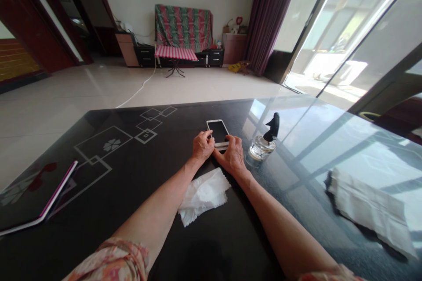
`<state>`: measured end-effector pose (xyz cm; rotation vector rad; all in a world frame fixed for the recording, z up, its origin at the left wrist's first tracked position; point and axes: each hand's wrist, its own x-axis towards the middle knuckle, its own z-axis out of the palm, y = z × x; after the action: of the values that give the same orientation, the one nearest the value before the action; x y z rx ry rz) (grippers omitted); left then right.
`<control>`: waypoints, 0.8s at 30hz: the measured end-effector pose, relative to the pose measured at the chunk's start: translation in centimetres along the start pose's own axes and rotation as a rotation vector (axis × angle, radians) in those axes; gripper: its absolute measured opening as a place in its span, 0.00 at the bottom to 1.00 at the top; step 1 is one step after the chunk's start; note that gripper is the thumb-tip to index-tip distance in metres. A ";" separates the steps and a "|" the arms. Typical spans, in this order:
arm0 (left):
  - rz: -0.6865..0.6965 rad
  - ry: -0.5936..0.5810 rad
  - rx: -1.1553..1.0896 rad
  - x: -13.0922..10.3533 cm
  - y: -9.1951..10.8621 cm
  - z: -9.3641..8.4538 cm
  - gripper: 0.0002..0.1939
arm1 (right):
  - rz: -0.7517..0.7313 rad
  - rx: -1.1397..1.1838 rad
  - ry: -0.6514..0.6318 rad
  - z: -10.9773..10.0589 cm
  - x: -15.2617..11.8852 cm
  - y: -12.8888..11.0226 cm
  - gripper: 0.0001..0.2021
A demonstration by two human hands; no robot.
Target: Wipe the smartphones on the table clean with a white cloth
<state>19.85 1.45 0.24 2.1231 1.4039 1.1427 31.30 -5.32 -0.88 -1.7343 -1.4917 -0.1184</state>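
Observation:
A white-framed smartphone (219,131) with a dark screen lies face up on the black table. My left hand (202,146) is closed at its left edge, with the fingers curled and a fingertip on the frame. At the lower right corner, my right hand (233,154) grips the phone between the thumb along the bottom and the bent fingers on the right side. A crumpled white wipe (206,195) with zigzag edges rests between my forearms. To the right of my right hand stands a clear glass spray bottle (262,147) with a black trigger head.
A folded grey-white cloth (369,208) lies on the table's right side. On the left is a bent white and purple strip (59,189). The glossy black tabletop (132,189) has printed squares. Beyond it, a small striped table (176,52) stands before a cloth-covered object (184,26).

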 end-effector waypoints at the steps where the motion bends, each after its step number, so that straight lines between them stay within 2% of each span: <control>1: -0.004 -0.003 -0.002 0.0 0.1 0.0 0.17 | -0.006 -0.002 0.001 0.0 0.0 0.0 0.27; 16: 0.000 -0.014 0.030 0.0 0.1 0.0 0.17 | 0.070 0.005 0.007 -0.5 -0.1 -0.9 0.24; 20: 0.006 -0.010 0.025 0.0 -0.2 0.3 0.17 | 0.050 -0.003 0.005 -0.6 -0.2 -0.9 0.23; 24: -0.023 -0.025 0.000 0.1 -0.4 0.4 0.18 | -0.039 -0.017 0.034 -0.5 -0.2 -0.9 0.27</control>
<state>19.95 1.83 -0.23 2.1083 1.4133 1.1032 30.69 -5.79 -0.19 -1.7088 -1.5040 -0.1806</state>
